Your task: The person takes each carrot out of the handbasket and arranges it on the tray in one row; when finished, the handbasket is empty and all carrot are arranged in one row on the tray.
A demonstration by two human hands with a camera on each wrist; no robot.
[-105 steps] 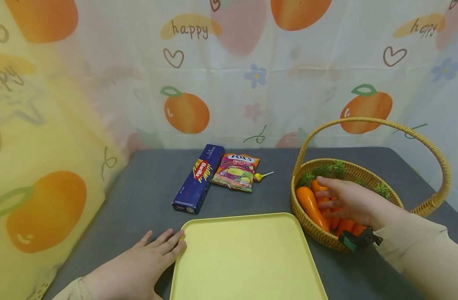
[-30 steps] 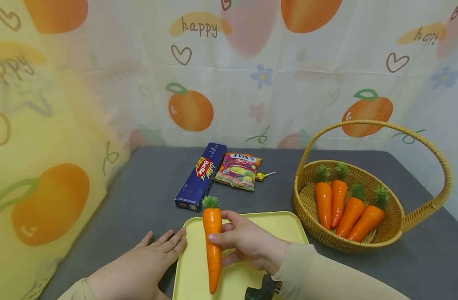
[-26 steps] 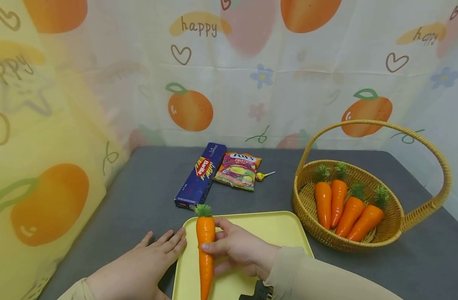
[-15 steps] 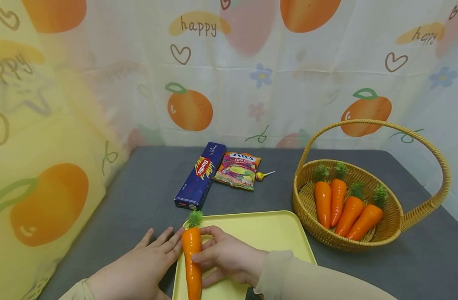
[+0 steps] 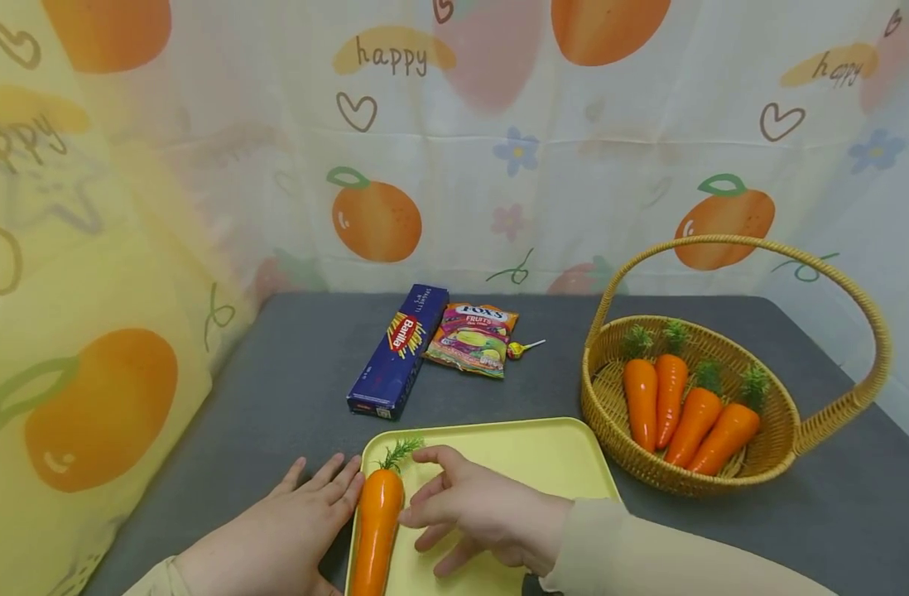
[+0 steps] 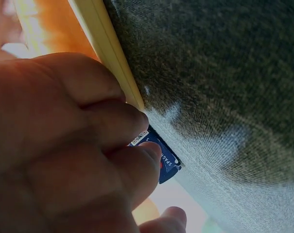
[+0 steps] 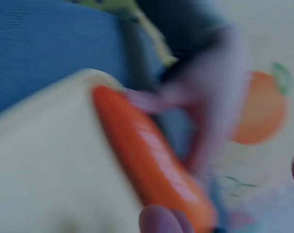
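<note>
An orange carrot with a green leafy top lies along the left side of the yellow tray. In the right wrist view the same carrot lies by the tray's rim. My right hand hovers just right of it, fingers spread and holding nothing. My left hand rests flat at the tray's left edge with straight fingers. Seen from the left wrist, the fingers touch the tray's rim.
A wicker basket with a tall handle stands at the right, holding several carrots. Behind the tray lie a blue spaghetti box, a candy bag and a lollipop. A patterned cloth hangs behind the table.
My right hand took a carrot from the basket, brought it left over the tray and laid it down along the left side. It has now let go. My left hand stayed put.
</note>
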